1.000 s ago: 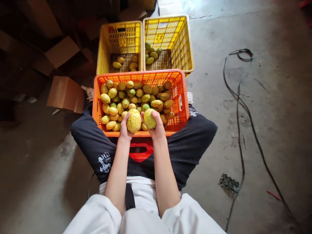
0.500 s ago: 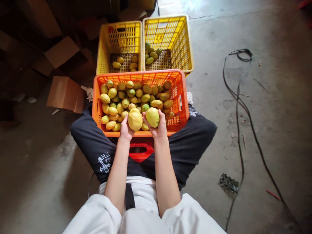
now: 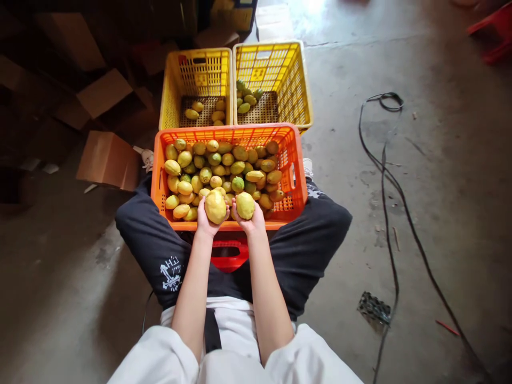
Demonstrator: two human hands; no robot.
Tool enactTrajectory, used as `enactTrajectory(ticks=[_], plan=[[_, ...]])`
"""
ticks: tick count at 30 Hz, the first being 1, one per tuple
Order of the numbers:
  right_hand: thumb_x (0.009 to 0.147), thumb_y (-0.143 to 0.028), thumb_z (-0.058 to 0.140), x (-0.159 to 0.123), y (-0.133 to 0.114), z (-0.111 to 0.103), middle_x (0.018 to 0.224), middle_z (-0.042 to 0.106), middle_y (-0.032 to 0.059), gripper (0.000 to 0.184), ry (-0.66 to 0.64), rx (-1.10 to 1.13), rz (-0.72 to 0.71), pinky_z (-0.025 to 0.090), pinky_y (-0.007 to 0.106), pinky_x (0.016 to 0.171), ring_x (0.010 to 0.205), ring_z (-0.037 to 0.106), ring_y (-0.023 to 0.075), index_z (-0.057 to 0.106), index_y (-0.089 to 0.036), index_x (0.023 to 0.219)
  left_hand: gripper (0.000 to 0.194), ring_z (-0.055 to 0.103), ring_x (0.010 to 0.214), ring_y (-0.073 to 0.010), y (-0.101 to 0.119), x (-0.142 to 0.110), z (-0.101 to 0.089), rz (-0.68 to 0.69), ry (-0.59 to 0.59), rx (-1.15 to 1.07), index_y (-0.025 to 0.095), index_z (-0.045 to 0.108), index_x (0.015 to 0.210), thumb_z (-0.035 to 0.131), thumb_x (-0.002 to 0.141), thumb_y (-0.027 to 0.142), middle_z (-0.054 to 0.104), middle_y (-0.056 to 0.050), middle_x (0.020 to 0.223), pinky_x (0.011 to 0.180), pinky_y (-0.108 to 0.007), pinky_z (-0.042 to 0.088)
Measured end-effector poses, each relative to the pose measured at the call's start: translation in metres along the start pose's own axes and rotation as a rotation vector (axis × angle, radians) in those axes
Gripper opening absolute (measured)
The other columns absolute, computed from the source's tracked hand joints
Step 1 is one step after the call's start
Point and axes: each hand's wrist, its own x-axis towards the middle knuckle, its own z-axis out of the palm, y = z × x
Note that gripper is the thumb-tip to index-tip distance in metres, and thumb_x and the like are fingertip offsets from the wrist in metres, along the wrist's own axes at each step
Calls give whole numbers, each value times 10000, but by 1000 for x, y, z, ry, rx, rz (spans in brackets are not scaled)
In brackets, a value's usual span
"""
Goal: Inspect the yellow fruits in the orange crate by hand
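My left hand (image 3: 206,223) is cupped around a yellow lemon (image 3: 215,207) with a lumpy skin. In my right hand (image 3: 255,221) rests a second, yellow-green lemon (image 3: 245,206), gripped between thumb and fingers. Both hands are side by side over the near edge of an orange plastic crate (image 3: 228,225). Many more lemons (image 3: 205,175), yellow to green, lie piled inside that crate, part of them hidden behind my hands.
Beyond the orange crate stand two yellow crates: the left one (image 3: 170,90) holds several yellow lemons, the right one (image 3: 294,85) several greener ones. A cardboard box (image 3: 106,160) is at the left. Black cable (image 3: 412,213) runs across the floor at the right. A red handle (image 3: 230,261) shows between my legs.
Both lemons are still in my hands but turned, and the hands have moved slightly nearer the crate's front edge. The camera view has shifted a little, so the crates appear lower.
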Motion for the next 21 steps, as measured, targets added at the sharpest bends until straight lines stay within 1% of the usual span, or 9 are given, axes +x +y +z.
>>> enactTrajectory(ticks=[3, 5, 7, 10, 13, 15, 17, 18, 21], plan=[[1041, -220, 445, 7, -3, 2, 706, 766, 25, 282, 24, -74, -30, 673, 248, 606, 659, 773, 160, 686, -204, 895, 531, 700, 610, -208, -2, 8, -12, -41, 35, -42, 118, 729, 1262, 463, 1097, 546, 729, -93, 777, 558, -305, 629], [989, -192, 482, 14, -10, 19, 690, 751, 20, 227, -19, -150, -40, 683, 282, 600, 665, 764, 178, 674, -214, 869, 485, 701, 617, -202, -1, 15, -23, -35, 91, -55, 119, 727, 1219, 494, 1091, 524, 720, -90, 777, 561, -297, 633], [995, -162, 432, 22, -24, 52, 630, 697, -14, 266, -12, -112, -101, 683, 289, 591, 644, 736, 171, 646, -240, 858, 447, 702, 626, -198, 1, 21, -34, -23, 118, -65, 125, 718, 1187, 522, 1081, 513, 712, -82, 777, 554, -283, 627], [1060, -200, 389, 32, -61, 122, 597, 643, -53, 319, -75, -65, -177, 661, 257, 605, 630, 679, 137, 609, -255, 836, 431, 711, 640, -199, 6, 24, -43, -12, 121, -86, 130, 715, 1153, 521, 1081, 508, 709, -82, 789, 541, -270, 622], [1114, -273, 260, 40, -106, 189, 658, 643, -60, 454, -203, -64, -293, 607, 214, 695, 683, 660, 71, 586, -216, 803, 428, 710, 639, -194, 9, 21, -42, -25, 111, -103, 130, 710, 1120, 488, 1100, 495, 705, -84, 793, 541, -263, 625], [1104, -304, 108, 45, -129, 216, 745, 656, -48, 566, -237, -69, -333, 565, 204, 743, 749, 666, 21, 543, -191, 761, 435, 703, 627, -186, 10, 18, -38, -24, 129, -116, 130, 700, 1093, 468, 1112, 497, 695, -81, 782, 532, -254, 622], [1097, -306, 96, 51, -139, 222, 817, 658, -38, 544, -192, -185, -431, 560, 205, 764, 785, 667, 6, 469, -203, 715, 437, 698, 620, -188, 9, 16, -34, -17, 159, -124, 134, 695, 1096, 463, 1114, 503, 688, -79, 779, 521, -255, 621], [1112, -319, 167, 54, -138, 215, 832, 666, -39, 499, -165, -247, -494, 573, 186, 784, 797, 678, 16, 441, -227, 706, 432, 700, 625, -192, 9, 16, -33, -15, 166, -132, 137, 696, 1113, 470, 1110, 505, 688, -80, 787, 519, -258, 623], [1072, -260, 429, 58, -111, 163, 784, 679, -54, 367, -139, -344, -546, 586, 154, 807, 821, 697, 66, 477, -254, 708, 407, 706, 649, -199, 10, 17, -33, -23, 161, -172, 142, 695, 1183, 505, 1092, 490, 695, -90, 825, 525, -262, 626]])
